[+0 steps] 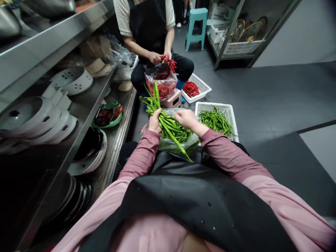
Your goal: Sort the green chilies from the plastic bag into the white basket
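Observation:
My left hand (pixel 155 121) is wrapped round a bunch of long green chili peppers (pixel 156 93), some sticking up past the thumb and one hanging toward the apron. Just right of it, my right hand (pixel 187 118) has its fingers closed at the bunch's side; what they pinch, if anything, is too small to name. Below both hands lies an open clear plastic bag (pixel 172 145) full of green peppers. A white basket (pixel 232 120) to the right holds more green peppers (pixel 215 120).
Opposite, a person's hands hold red peppers (pixel 172 64) above a bag of red peppers (pixel 162 87) on a small pink stool (pixel 173 100). Another white basket (pixel 204 85) holds red peppers. A metal shelf (pixel 102 101) with dishes runs along the left; a teal stool (pixel 196 26) stands behind.

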The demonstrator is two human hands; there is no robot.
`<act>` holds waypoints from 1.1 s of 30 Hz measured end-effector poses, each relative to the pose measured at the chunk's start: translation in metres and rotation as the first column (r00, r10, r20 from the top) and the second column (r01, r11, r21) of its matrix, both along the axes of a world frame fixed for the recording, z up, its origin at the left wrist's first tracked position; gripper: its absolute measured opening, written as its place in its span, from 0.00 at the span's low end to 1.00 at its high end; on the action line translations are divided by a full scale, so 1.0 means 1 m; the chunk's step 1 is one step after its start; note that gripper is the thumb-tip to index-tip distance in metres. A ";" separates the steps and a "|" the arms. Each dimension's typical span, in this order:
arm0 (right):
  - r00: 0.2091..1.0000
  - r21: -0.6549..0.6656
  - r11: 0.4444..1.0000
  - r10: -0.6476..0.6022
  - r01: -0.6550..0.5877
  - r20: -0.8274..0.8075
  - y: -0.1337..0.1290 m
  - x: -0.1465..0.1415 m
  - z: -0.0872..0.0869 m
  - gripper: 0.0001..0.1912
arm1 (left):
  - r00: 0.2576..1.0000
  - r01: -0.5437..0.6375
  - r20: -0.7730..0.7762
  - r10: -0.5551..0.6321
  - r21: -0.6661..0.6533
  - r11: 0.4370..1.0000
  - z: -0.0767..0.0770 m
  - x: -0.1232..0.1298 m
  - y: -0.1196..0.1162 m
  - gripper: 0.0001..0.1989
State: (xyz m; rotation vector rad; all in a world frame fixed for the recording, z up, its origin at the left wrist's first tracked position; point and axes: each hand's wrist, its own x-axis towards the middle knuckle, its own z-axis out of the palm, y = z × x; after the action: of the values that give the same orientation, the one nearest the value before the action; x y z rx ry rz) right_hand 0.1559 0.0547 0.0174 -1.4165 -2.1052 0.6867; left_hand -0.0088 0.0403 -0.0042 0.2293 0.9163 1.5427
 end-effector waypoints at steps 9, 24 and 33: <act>0.897 -0.510 0.811 0.040 -0.287 -0.440 0.000 0.042 -0.036 0.20 | 0.994 0.057 0.096 -0.050 -0.080 0.995 0.016 -0.051 0.007 0.13; 0.542 -0.502 0.742 -0.225 -0.443 -0.810 -0.024 0.042 -0.023 0.22 | 0.990 0.075 0.132 -0.048 -0.213 0.974 0.000 -0.047 0.012 0.12; 0.792 -0.579 0.733 -0.092 -0.357 -0.604 -0.061 -0.014 -0.039 0.20 | 0.988 0.110 0.132 -0.086 -0.193 0.975 0.000 -0.037 0.012 0.12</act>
State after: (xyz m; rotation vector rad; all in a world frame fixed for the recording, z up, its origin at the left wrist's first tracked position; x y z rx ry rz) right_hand 0.1422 -0.0060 -0.0218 -1.1100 -1.4857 1.8448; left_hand -0.0460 0.0527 -0.0045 0.0342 0.9415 1.3478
